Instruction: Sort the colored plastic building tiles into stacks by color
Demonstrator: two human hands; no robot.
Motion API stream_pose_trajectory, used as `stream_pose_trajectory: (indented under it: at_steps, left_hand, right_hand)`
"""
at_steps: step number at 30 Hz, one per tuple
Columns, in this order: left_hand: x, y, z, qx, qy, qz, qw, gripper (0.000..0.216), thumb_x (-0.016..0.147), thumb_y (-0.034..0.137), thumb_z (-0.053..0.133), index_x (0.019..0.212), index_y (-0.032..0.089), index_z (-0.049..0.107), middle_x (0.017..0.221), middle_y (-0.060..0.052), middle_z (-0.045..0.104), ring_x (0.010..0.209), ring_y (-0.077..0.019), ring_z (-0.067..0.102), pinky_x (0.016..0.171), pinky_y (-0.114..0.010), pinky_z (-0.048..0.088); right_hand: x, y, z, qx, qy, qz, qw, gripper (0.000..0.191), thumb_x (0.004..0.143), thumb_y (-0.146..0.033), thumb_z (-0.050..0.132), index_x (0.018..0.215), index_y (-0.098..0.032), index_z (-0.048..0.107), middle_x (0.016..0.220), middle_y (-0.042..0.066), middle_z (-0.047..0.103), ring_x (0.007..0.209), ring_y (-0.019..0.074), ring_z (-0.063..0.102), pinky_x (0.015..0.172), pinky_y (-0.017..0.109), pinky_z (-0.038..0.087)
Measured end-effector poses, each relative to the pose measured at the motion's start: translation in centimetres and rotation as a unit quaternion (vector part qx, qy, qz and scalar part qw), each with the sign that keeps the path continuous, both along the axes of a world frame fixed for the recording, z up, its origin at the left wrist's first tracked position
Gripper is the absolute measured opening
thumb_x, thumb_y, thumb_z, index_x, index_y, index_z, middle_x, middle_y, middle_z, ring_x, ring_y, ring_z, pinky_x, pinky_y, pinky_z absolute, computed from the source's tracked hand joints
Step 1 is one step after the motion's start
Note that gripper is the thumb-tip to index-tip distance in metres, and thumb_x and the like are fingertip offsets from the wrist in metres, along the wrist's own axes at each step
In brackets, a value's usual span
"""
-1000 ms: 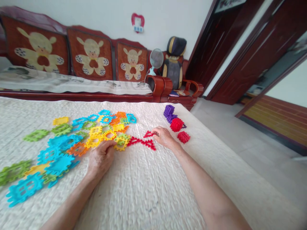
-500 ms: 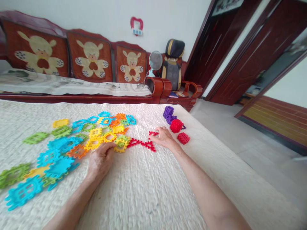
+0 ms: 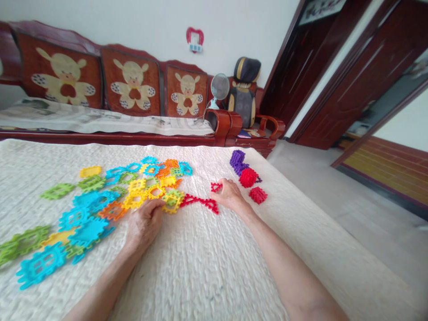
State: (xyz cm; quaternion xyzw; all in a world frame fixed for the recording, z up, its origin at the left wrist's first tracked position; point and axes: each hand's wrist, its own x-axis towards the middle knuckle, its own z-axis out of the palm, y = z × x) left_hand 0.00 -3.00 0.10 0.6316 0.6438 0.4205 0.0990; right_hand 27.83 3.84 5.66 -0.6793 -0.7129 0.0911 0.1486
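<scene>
My right hand pinches a small red triangular interlocking building piece between thumb and fingers, just above or on the cloth. Close below it lie two more red triangular pieces, touching or nearly so. My left hand rests with curled fingers at the front of the colourful pile; whether anything is inside them is hidden. Its fingertips reach the edge of a yellow square piece, which lies over a green one. Yellow ring-like pieces and an orange piece are beside that hand.
Blue pieces and green pieces spread to the left on the cream quilted cloth. A purple stack, a red clump and a red block stand near the right edge. A sofa is behind.
The whole view has shifted slightly to the right and down. Both hands keep nearly the same pose, and the red triangular piece stays in my right hand.
</scene>
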Motion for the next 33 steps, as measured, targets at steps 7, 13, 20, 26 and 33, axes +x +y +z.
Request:
stream_pose_trajectory:
  at_steps: [7, 13, 20, 26, 33]
  left_hand:
    - [-0.2, 0.0, 0.0, 0.001, 0.005, 0.004, 1.000, 0.033, 0.079, 0.035, 0.044, 0.087, 0.027, 0.075, 0.092, 0.001, 0.078, 0.086, -0.0202, 0.072, 0.079, -0.029, 0.056]
    - [-0.3, 0.1, 0.0, -0.002, 0.006, 0.005, 1.000, 0.033, 0.079, 0.036, 0.045, 0.087, 0.027, 0.076, 0.092, 0.001, 0.078, 0.084, -0.0201, 0.072, 0.078, -0.028, 0.057]
    - [-0.4, 0.1, -0.2, 0.002, 0.009, 0.005, 1.000, 0.032, 0.079, 0.035, 0.046, 0.087, 0.027, 0.076, 0.090, 0.001, 0.078, 0.080, -0.0194, 0.072, 0.077, -0.027, 0.057]
    - [-0.3, 0.1, 0.0, 0.002, 0.004, 0.004, 1.000, 0.032, 0.079, 0.035, 0.046, 0.087, 0.027, 0.076, 0.091, 0.002, 0.078, 0.081, -0.0186, 0.072, 0.078, -0.026, 0.057]
    - [0.0, -0.1, 0.4, 0.002, -0.004, 0.008, 1.000, 0.030, 0.078, 0.034, 0.047, 0.085, 0.028, 0.075, 0.091, 0.002, 0.078, 0.082, -0.0197, 0.072, 0.077, -0.028, 0.056]
  right_hand:
    - [5.1, 1.7, 3.4, 0.155, 0.056, -0.105, 0.981, 0.049, 0.078, -0.048, 0.067, 0.113, -0.014, 0.068, 0.111, 0.014, 0.067, 0.111, 0.0277, 0.060, 0.102, 0.036, 0.044]
    - [10.3, 3.3, 2.6, 0.188, 0.058, -0.208, 0.958, 0.053, 0.079, -0.050, 0.064, 0.117, -0.013, 0.069, 0.116, 0.016, 0.067, 0.112, 0.0292, 0.061, 0.104, 0.040, 0.044]
    - [11.2, 3.8, 0.9, 0.160, 0.048, -0.212, 0.963, 0.052, 0.081, -0.052, 0.061, 0.117, -0.016, 0.069, 0.118, 0.017, 0.067, 0.112, 0.0300, 0.061, 0.102, 0.042, 0.045]
    - [11.1, 3.7, 0.7, 0.181, 0.064, -0.222, 0.956, 0.055, 0.080, -0.053, 0.062, 0.121, -0.016, 0.065, 0.133, 0.018, 0.060, 0.124, 0.0333, 0.055, 0.107, 0.048, 0.041]
    - [8.2, 3.2, 1.9, 0.318, 0.137, -0.078, 0.935, 0.030, 0.087, -0.033, 0.053, 0.110, -0.018, 0.067, 0.119, 0.012, 0.067, 0.112, 0.0228, 0.061, 0.104, 0.038, 0.044]
